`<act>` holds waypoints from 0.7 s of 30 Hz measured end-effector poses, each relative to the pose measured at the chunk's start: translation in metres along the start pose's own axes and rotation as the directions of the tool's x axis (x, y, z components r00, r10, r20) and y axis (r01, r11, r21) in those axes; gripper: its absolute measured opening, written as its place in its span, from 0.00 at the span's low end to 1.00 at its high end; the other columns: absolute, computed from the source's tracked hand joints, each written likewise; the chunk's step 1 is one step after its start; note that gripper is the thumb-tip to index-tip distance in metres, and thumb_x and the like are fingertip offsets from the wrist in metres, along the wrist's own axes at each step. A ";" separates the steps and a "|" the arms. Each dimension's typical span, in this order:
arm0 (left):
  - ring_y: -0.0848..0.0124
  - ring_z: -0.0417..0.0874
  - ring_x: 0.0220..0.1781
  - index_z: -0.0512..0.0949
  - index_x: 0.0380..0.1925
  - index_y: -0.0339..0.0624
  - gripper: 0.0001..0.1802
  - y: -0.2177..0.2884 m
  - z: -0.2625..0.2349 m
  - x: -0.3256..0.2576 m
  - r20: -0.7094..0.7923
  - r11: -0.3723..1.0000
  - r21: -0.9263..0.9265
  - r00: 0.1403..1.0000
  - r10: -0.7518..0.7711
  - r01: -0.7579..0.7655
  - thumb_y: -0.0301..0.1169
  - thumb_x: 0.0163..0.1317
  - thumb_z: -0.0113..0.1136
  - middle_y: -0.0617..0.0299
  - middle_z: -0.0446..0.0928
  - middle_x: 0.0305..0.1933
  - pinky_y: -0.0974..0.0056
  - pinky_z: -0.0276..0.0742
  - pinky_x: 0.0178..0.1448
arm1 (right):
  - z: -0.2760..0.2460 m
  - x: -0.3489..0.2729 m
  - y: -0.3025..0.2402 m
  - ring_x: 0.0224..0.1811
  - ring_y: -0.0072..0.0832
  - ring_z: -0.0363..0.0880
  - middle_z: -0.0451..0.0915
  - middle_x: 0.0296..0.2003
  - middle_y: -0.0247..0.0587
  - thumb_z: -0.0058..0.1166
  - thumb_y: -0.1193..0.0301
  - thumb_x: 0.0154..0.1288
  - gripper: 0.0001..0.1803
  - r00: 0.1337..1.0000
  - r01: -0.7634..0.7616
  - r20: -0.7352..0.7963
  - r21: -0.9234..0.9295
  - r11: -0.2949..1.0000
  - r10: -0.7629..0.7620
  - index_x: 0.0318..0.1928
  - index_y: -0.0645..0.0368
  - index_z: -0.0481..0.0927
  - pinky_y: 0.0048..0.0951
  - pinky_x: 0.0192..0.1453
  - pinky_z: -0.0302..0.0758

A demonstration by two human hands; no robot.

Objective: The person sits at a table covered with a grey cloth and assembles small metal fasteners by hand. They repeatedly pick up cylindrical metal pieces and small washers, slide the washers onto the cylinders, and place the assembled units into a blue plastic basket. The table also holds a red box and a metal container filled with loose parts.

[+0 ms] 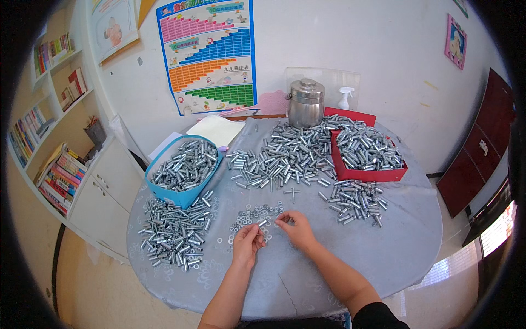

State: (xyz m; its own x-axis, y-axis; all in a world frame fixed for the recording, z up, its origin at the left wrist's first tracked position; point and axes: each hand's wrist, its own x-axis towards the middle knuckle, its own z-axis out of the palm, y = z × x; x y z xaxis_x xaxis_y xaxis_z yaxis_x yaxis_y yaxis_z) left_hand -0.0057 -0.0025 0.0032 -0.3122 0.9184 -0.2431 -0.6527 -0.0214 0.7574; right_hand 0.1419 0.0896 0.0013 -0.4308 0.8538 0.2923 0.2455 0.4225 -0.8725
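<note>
Shiny metal cylinder (263, 223) in left fingers (251, 233), ring-shaped washers (266, 209)

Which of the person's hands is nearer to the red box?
Right. The right hand is to the left of the red box and closer to the person's body; the left hand is farther left.

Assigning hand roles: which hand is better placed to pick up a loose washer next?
Probably the right hand: its fingers are close to the loose washers, though I can't tell whether they pinch something small. The left hand holds a metal cylinder, so it seems occupied.
</note>
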 end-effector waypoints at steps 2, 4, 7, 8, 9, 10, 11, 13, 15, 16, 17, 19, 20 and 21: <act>0.76 0.73 0.23 0.74 0.35 0.38 0.05 0.002 0.003 -0.001 -0.002 1.000 0.018 1.000 -0.012 0.012 0.28 0.63 0.53 0.62 0.74 0.27 0.69 0.75 0.27 | 0.001 0.002 0.006 0.34 0.18 0.73 0.78 0.32 0.30 0.59 0.72 0.57 0.08 0.987 -0.160 0.046 0.318 0.935 0.153 0.35 0.61 0.78 0.21 0.40 0.69; 0.76 0.73 0.23 0.74 0.33 0.38 0.05 0.002 0.005 -0.003 0.031 0.999 0.015 0.999 -0.030 0.029 0.28 0.63 0.53 0.63 0.74 0.26 0.69 0.75 0.27 | 0.003 0.002 0.012 0.35 0.15 0.73 0.78 0.34 0.30 0.58 0.72 0.60 0.09 0.983 -0.185 0.116 0.530 0.827 0.145 0.38 0.63 0.77 0.18 0.41 0.69; 0.76 0.73 0.22 0.75 0.31 0.38 0.05 0.001 0.004 -0.003 0.047 0.998 0.023 0.997 -0.057 0.056 0.28 0.63 0.53 0.63 0.74 0.25 0.69 0.75 0.26 | 0.003 0.002 0.009 0.38 0.17 0.74 0.78 0.34 0.32 0.57 0.72 0.60 0.10 0.975 -0.217 0.166 0.533 0.818 0.150 0.40 0.64 0.76 0.19 0.44 0.70; 0.76 0.73 0.22 0.75 0.31 0.37 0.06 0.001 0.003 -0.003 0.046 0.998 0.027 0.997 -0.066 0.065 0.28 0.63 0.53 0.63 0.74 0.25 0.69 0.75 0.26 | 0.003 0.002 0.009 0.38 0.17 0.74 0.78 0.34 0.32 0.57 0.72 0.60 0.10 0.973 -0.225 0.168 0.536 0.814 0.158 0.40 0.64 0.77 0.19 0.44 0.70; 0.76 0.73 0.22 0.75 0.31 0.37 0.06 0.001 0.002 -0.002 0.056 0.997 0.014 0.996 -0.073 0.072 0.28 0.63 0.53 0.62 0.74 0.25 0.69 0.75 0.26 | 0.003 0.001 0.008 0.38 0.17 0.74 0.78 0.35 0.32 0.57 0.72 0.60 0.10 0.972 -0.232 0.169 0.538 0.810 0.166 0.40 0.64 0.77 0.19 0.44 0.70; 0.76 0.73 0.22 0.74 0.31 0.37 0.06 0.000 0.001 -0.002 0.065 0.997 0.001 0.995 -0.079 0.079 0.28 0.63 0.53 0.62 0.74 0.25 0.68 0.75 0.26 | 0.003 0.001 0.008 0.38 0.17 0.74 0.79 0.35 0.32 0.57 0.71 0.61 0.10 0.970 -0.239 0.171 0.541 0.807 0.173 0.41 0.64 0.77 0.19 0.45 0.70; 0.76 0.73 0.22 0.74 0.31 0.37 0.06 0.000 0.000 -0.001 0.074 0.996 -0.012 0.994 -0.085 0.086 0.28 0.63 0.53 0.62 0.74 0.25 0.68 0.75 0.26 | 0.003 0.001 0.009 0.38 0.17 0.74 0.79 0.35 0.32 0.57 0.71 0.61 0.10 0.968 -0.247 0.174 0.550 0.798 0.180 0.41 0.64 0.77 0.19 0.45 0.70; 0.76 0.73 0.22 0.74 0.31 0.37 0.06 0.000 -0.001 0.001 0.091 0.994 -0.028 0.990 -0.104 0.107 0.28 0.63 0.53 0.62 0.74 0.25 0.69 0.75 0.26 | 0.002 0.001 0.010 0.39 0.17 0.74 0.79 0.35 0.33 0.56 0.70 0.61 0.11 0.965 -0.262 0.180 0.568 0.780 0.193 0.41 0.64 0.77 0.19 0.45 0.70; 0.76 0.74 0.22 0.74 0.31 0.37 0.06 0.000 -0.001 0.001 0.098 0.992 -0.032 0.988 -0.122 0.125 0.29 0.63 0.53 0.62 0.74 0.25 0.69 0.75 0.26 | 0.002 0.001 0.011 0.39 0.18 0.74 0.79 0.36 0.33 0.56 0.69 0.62 0.11 0.966 -0.259 0.173 0.575 0.776 0.194 0.41 0.64 0.77 0.19 0.46 0.70; 0.76 0.74 0.22 0.74 0.31 0.37 0.06 0.000 -0.001 0.001 0.095 0.991 -0.028 0.987 -0.130 0.133 0.29 0.63 0.53 0.62 0.74 0.25 0.69 0.76 0.26 | 0.002 0.001 0.010 0.40 0.18 0.74 0.79 0.36 0.33 0.55 0.69 0.62 0.11 0.966 -0.258 0.170 0.579 0.773 0.195 0.41 0.64 0.77 0.19 0.46 0.70; 0.76 0.74 0.22 0.74 0.31 0.36 0.06 0.000 -0.001 0.001 0.093 0.990 -0.023 0.986 -0.138 0.141 0.29 0.63 0.53 0.62 0.74 0.25 0.69 0.76 0.26 | 0.002 0.001 0.010 0.39 0.18 0.74 0.79 0.36 0.33 0.55 0.69 0.62 0.11 0.967 -0.253 0.164 0.552 0.794 0.194 0.41 0.64 0.78 0.19 0.46 0.70; 0.75 0.74 0.22 0.74 0.31 0.36 0.07 -0.002 -0.002 0.002 0.093 0.985 -0.034 0.982 -0.163 0.167 0.29 0.63 0.54 0.62 0.74 0.25 0.69 0.76 0.26 | 0.001 0.000 0.005 0.39 0.17 0.74 0.79 0.36 0.33 0.55 0.69 0.62 0.11 0.969 -0.243 0.155 0.498 0.833 0.191 0.40 0.64 0.79 0.19 0.46 0.70; 0.75 0.74 0.22 0.74 0.31 0.36 0.07 -0.003 -0.003 0.003 0.093 0.983 -0.040 0.980 -0.175 0.179 0.30 0.63 0.54 0.62 0.74 0.25 0.69 0.76 0.27 | 0.001 -0.001 0.004 0.39 0.17 0.74 0.80 0.36 0.32 0.55 0.69 0.62 0.11 0.976 -0.213 0.142 0.458 0.863 0.165 0.40 0.63 0.80 0.19 0.46 0.70; 0.75 0.74 0.22 0.74 0.31 0.36 0.07 -0.003 -0.004 0.003 0.104 0.982 -0.051 0.979 -0.177 0.183 0.30 0.63 0.54 0.62 0.74 0.25 0.69 0.76 0.27 | 0.001 -0.002 0.004 0.39 0.17 0.74 0.80 0.36 0.32 0.55 0.69 0.62 0.11 0.982 -0.182 0.130 0.417 0.890 0.140 0.40 0.63 0.80 0.20 0.46 0.70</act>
State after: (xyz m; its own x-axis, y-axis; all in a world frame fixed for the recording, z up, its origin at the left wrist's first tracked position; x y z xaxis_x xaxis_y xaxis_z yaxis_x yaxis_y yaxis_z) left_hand -0.0070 -0.0012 -0.0020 -0.1181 0.9438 -0.3086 -0.7330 0.1268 0.6683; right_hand 0.1425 0.0893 -0.0027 -0.5017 0.8575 0.1139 -0.0652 0.0938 -0.9935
